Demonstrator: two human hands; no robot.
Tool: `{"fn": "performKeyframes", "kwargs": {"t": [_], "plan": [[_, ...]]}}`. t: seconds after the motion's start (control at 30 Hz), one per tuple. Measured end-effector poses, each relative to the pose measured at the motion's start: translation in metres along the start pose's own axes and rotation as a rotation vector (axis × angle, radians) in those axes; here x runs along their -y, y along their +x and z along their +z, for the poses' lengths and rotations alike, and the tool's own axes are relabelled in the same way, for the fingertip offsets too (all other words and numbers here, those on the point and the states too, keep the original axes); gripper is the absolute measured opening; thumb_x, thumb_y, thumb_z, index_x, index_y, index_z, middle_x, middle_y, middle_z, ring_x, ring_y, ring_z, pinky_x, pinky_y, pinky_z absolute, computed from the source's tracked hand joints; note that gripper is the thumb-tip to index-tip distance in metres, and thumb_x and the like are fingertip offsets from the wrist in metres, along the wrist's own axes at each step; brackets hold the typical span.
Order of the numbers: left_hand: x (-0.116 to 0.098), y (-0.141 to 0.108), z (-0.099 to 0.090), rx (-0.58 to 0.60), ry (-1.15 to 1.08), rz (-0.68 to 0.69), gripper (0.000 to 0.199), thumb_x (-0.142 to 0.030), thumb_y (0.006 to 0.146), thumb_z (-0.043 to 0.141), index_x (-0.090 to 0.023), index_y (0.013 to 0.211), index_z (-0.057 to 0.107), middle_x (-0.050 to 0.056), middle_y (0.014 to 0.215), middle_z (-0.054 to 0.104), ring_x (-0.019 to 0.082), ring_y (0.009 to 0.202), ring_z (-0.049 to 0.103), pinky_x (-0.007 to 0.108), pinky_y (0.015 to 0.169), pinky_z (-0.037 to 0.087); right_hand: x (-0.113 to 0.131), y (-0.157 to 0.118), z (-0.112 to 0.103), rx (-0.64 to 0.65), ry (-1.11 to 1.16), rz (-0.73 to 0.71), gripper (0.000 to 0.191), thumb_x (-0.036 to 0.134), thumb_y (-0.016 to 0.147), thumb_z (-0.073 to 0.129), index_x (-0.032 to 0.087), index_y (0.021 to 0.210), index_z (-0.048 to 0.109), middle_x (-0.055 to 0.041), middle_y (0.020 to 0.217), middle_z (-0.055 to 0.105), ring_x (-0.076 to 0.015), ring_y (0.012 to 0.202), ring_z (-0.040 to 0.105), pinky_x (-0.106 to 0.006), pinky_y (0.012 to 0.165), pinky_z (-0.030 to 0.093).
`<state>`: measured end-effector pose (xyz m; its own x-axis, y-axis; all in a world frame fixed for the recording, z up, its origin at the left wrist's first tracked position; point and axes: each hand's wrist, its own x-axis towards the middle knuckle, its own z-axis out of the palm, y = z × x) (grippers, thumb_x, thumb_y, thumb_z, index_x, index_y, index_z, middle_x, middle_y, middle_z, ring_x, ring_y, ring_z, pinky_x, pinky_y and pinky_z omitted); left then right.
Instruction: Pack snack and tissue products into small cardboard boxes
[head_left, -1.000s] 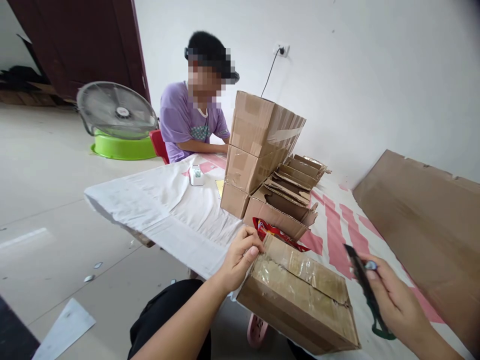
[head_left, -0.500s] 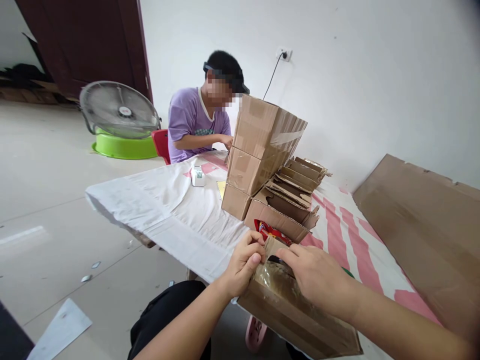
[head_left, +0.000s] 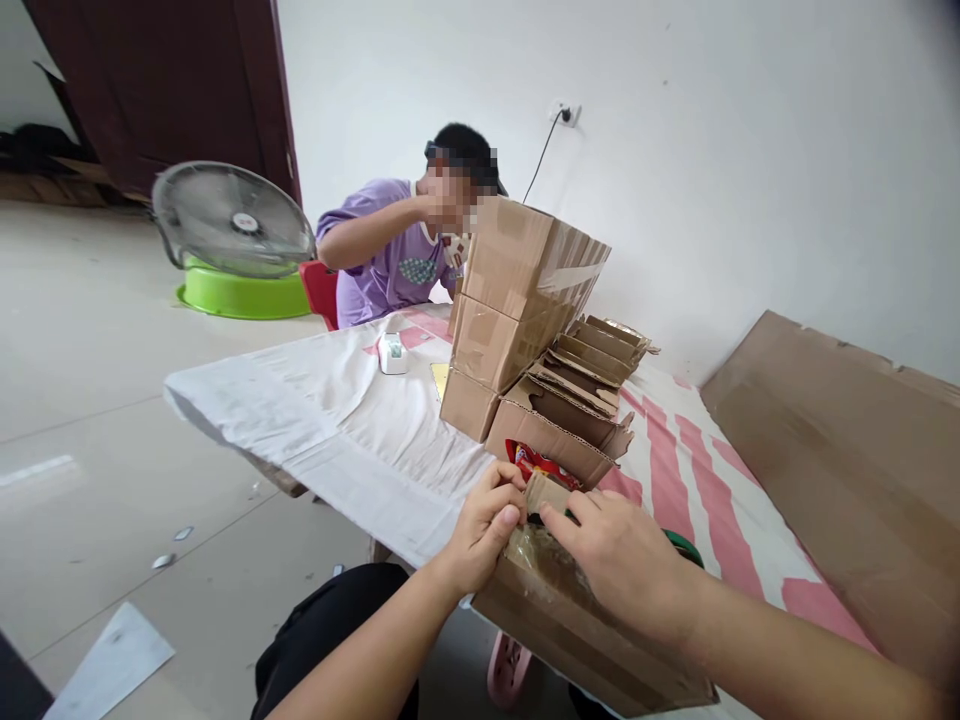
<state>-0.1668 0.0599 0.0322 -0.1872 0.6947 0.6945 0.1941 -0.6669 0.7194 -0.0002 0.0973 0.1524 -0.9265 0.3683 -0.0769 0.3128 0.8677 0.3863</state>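
The left hand (head_left: 487, 525) rests against the left end of the taped cardboard box (head_left: 592, 650), its fingers curled in at the top corner; whether they pinch the cardboard I cannot tell. That placing probably steadies the box against pushes from the other side. The right hand (head_left: 626, 555) lies across the top, its grip closed around a knife (head_left: 684, 547), whose green end shows behind the palm. A dark piece, perhaps the blade, shows near the left grip, so the low, flat hold likely gives control.

The box sits below both grips at the table's (head_left: 360, 450) near edge, within easy reach. Just beyond the left grip, a red packet (head_left: 541, 464) lies between it and a row of open boxes (head_left: 551, 435). Farther beyond stand closed boxes (head_left: 495, 330), stacked, presumably to save room.
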Motion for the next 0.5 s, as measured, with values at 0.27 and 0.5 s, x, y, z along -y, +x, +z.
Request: {"fn": "performKeyframes", "kwargs": {"t": [0.27, 0.5], "plan": [[0.0011, 0.001, -0.0004, 0.007, 0.007, 0.022, 0.047, -0.052, 0.097, 0.033, -0.018, 0.074, 0.056, 0.005, 0.096, 0.048, 0.019, 0.09, 0.048, 0.032, 0.083, 0.038, -0.0041, -0.0103, 0.0052, -0.024, -0.075, -0.04, 0.03, 0.006, 0.082, 0.053, 0.017, 0.108, 0.062, -0.0062, 0.084, 0.068, -0.0191, 0.07, 0.061, -0.033, 0.059, 0.034], [-0.0001, 0.0038, -0.0005, -0.02, 0.017, -0.002, 0.041, -0.052, 0.095, 0.039, -0.019, 0.08, 0.057, 0.006, 0.097, 0.048, 0.021, 0.094, 0.048, 0.033, 0.086, 0.038, -0.0063, -0.009, -0.0019, 0.025, 0.028, 0.055, 0.032, 0.003, 0.078, 0.051, 0.021, 0.102, 0.062, -0.004, 0.086, 0.067, -0.0197, 0.071, 0.062, -0.032, 0.059, 0.035]]}}
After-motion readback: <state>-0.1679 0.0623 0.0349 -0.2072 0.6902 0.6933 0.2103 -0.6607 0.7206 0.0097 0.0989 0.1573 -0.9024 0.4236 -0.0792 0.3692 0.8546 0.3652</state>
